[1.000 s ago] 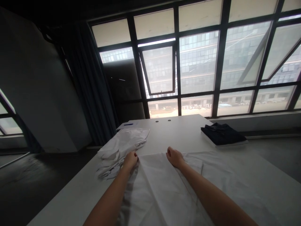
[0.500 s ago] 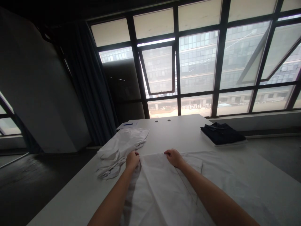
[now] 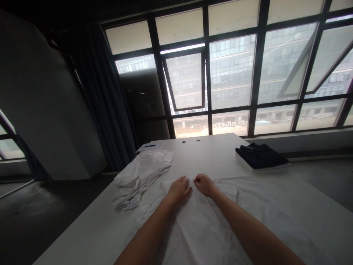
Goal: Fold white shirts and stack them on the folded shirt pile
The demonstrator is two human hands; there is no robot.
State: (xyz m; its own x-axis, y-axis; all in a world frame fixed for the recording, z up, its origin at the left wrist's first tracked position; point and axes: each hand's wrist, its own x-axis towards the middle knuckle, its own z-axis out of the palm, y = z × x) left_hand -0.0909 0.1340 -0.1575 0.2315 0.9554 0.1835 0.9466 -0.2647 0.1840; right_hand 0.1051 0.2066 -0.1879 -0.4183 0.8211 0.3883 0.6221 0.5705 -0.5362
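Note:
A white garment (image 3: 198,228) of thin cloth lies spread over the table in front of me, lightly creased. My right hand (image 3: 204,184) is closed, its fingers pinching the garment's far edge. Just left of it, my left hand (image 3: 180,189) rests on the same cloth near that edge, its fingers stretched forward and the thumb apart. Only a small gap separates the two hands. Part of the cloth is hidden under my forearms. To the right, the garment reaches out as a flat, pale layer.
A crumpled white garment (image 3: 146,165) lies to the left on the white table (image 3: 209,158). Dark folded clothing (image 3: 260,155) sits on something white at the right edge. A blue pen (image 3: 150,145) rests on paper at the far left corner. Windows stand beyond.
My left hand has let go of the garment's far left corner and moved right, close beside my right hand. The right hand stays almost in place on the edge.

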